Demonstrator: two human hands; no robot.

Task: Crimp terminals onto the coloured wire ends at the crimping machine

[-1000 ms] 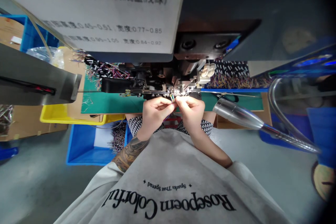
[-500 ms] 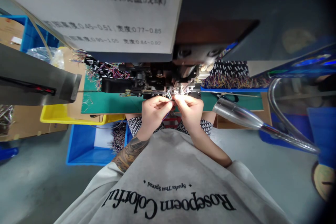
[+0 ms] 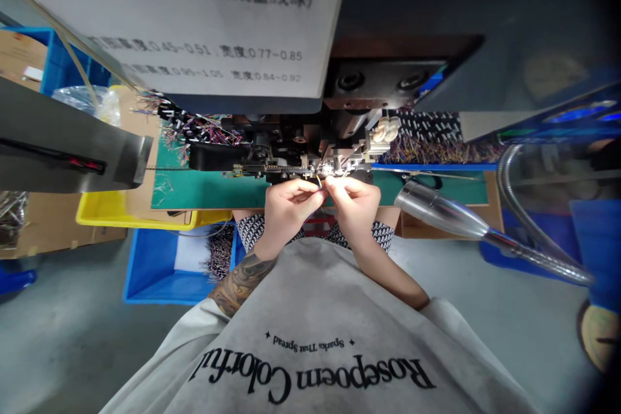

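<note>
My left hand [image 3: 286, 207] and my right hand [image 3: 354, 204] meet at the front of a crimping machine [image 3: 310, 149]. Both pinch a small bundle of thin coloured wires [image 3: 319, 182], fingers pressed together. The wire ends point into the machine's metal die area [image 3: 330, 167], just above my fingertips. A strip of terminals [image 3: 272, 170] feeds in from the left along the green mat [image 3: 204, 191]. My left forearm carries a tattoo.
A printed sheet [image 3: 194, 19] hangs above the machine. Heaps of coloured wires lie at left [image 3: 194, 129] and right [image 3: 436, 149]. A silver gooseneck lamp [image 3: 446, 213] reaches in from the right. A yellow tray [image 3: 107, 213] and blue bins [image 3: 155, 268] stand at lower left.
The machine's press head dropped half a second ago and has risen again. My hands stay pinched on the wires at the die, barely shifted.
</note>
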